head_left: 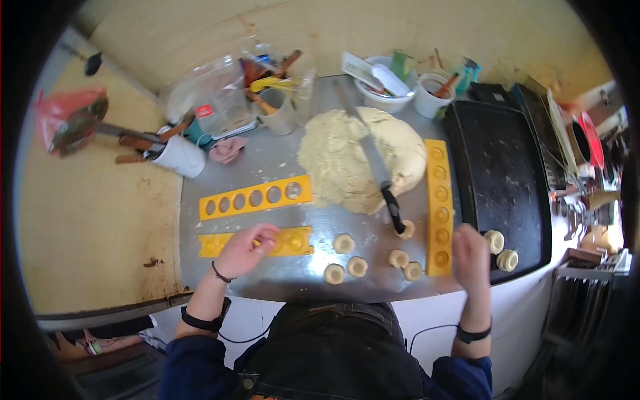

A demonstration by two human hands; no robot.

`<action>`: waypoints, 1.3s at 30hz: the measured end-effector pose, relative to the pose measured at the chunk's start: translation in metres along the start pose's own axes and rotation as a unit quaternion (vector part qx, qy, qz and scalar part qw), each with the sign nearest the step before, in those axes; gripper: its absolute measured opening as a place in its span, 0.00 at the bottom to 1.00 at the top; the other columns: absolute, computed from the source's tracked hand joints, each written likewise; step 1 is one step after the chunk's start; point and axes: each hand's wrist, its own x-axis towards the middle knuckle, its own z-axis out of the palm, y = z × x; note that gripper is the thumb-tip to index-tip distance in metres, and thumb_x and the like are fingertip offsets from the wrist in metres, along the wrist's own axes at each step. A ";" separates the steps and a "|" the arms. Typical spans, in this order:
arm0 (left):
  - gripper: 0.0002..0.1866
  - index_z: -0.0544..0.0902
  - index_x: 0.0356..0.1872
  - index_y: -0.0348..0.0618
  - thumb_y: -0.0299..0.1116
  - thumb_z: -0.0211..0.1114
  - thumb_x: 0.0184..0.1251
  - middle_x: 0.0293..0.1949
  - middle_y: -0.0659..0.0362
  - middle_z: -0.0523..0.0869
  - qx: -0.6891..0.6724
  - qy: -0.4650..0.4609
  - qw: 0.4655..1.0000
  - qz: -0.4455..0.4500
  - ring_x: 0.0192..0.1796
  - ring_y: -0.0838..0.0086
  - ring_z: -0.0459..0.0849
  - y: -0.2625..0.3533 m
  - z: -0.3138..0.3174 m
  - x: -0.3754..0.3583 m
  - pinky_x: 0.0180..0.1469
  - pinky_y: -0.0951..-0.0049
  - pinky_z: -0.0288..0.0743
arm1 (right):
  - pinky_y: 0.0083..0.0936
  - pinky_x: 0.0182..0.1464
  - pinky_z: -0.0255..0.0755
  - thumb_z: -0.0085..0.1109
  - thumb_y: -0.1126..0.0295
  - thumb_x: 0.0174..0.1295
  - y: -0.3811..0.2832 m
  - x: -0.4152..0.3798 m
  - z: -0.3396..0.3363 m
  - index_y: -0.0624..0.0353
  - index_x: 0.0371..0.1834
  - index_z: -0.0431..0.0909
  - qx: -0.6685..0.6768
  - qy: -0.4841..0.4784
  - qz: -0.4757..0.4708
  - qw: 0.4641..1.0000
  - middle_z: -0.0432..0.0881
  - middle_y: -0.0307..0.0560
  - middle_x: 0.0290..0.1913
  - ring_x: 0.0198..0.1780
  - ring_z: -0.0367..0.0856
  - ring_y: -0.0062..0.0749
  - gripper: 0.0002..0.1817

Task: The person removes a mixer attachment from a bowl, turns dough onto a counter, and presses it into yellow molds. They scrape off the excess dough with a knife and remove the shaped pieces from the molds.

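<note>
My left hand (248,250) hovers at a yellow mould strip with round cups (293,241), its fingers loosely curled, the thumb apart and nothing visible between them. Just beyond lies a yellow strip with round holes (257,198). My right hand (471,257) is closed between another yellow mould (439,207) and a black baking tray (497,160); whatever its fingers hold is hidden. Two small dented dough rounds (494,241) sit on the tray's near end. Several more dough rounds (357,267) lie on the metal table. A long knife (377,160) rests across the big dough mass (400,143).
At the back stand a white bowl of utensils (385,100), a white tub (432,97) and a cup with tools (277,117). A white knife holder (180,157) and a pink cloth (228,150) are at the left. The metal table's front edge (320,293) is near my apron.
</note>
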 end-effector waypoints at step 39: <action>0.46 0.70 0.57 0.46 0.49 0.80 0.30 0.54 0.55 0.74 0.276 0.123 0.946 0.118 0.59 0.60 0.71 -0.307 -0.081 -0.053 0.64 0.58 0.61 | 0.39 0.61 0.64 0.70 0.59 0.34 -0.087 0.012 0.384 0.57 0.60 0.67 -0.195 -0.241 -0.347 0.885 0.71 0.50 0.55 0.58 0.70 0.47 0.43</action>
